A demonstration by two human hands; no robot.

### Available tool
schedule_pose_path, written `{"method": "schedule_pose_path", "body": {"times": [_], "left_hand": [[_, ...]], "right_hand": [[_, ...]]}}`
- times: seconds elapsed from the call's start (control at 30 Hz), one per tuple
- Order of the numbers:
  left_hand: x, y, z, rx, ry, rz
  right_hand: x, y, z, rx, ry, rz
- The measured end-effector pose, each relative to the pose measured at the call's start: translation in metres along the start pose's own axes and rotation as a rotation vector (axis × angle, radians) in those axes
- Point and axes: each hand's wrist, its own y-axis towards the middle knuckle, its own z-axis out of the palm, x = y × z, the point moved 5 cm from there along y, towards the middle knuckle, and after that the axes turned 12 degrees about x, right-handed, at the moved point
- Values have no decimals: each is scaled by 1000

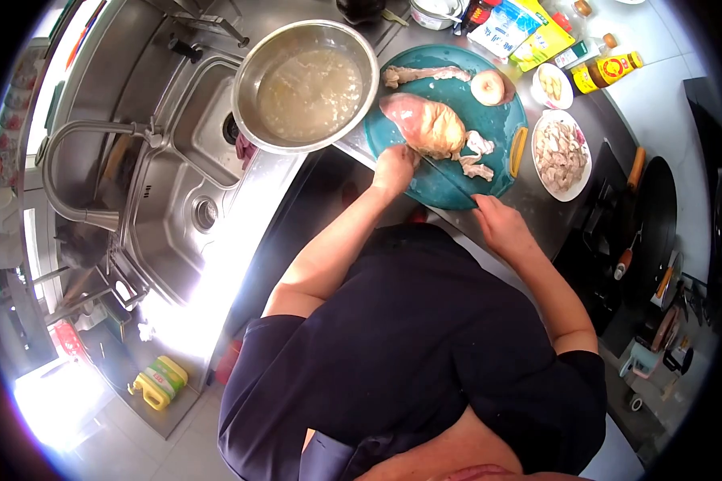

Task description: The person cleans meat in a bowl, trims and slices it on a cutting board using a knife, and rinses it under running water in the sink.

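Observation:
On a round teal cutting board (pixel 385 144) lies a large piece of raw poultry (pixel 427 124) with yellowish skin. My left hand (pixel 395 170) is closed on its near-left edge, fingertips partly hidden. My right hand (pixel 501 223) grips a knife (pixel 451 181), whose dark blade slants over the board's near edge, its tip close to my left fingers and the meat. Pale scraps (pixel 478 154) lie right of the meat. Behind it rest a long bony strip (pixel 427 74) and a round pinkish-white piece (pixel 489 87).
A steel basin (pixel 245 96) of cloudy water stands left, beside the sink (pixel 168 204). On the right are an oval dish (pixel 584 178) of cut meat, a small bowl (pixel 567 100) of pale pieces, a yellow-labelled bottle (pixel 607 72) and a black pan (pixel 658 216).

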Motion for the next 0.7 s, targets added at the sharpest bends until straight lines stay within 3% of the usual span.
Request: {"method": "schedule_pose_path", "body": {"times": [0.1, 0.27, 0.43, 0.53, 0.57, 0.6, 0.7], "left_hand": [[1, 0, 4, -107, 207, 127], [-14, -10, -3, 4, 46, 38], [-3, -6, 4, -83, 41, 152], [0, -7, 6, -59, 25, 119], [-7, -13, 8, -121, 277, 136], [-8, -16, 12, -107, 282, 135], [-8, -22, 18, -89, 286, 152]], "right_hand": [[1, 32, 15, 36, 2, 4], [3, 102, 37, -25, 72, -119], [-21, 30, 26, 135, 52, 56], [-22, 23, 19, 169, 55, 113], [-19, 27, 20, 177, 69, 134], [-11, 42, 20, 59, 105, 14], [-3, 99, 39, -29, 73, -33]]}}
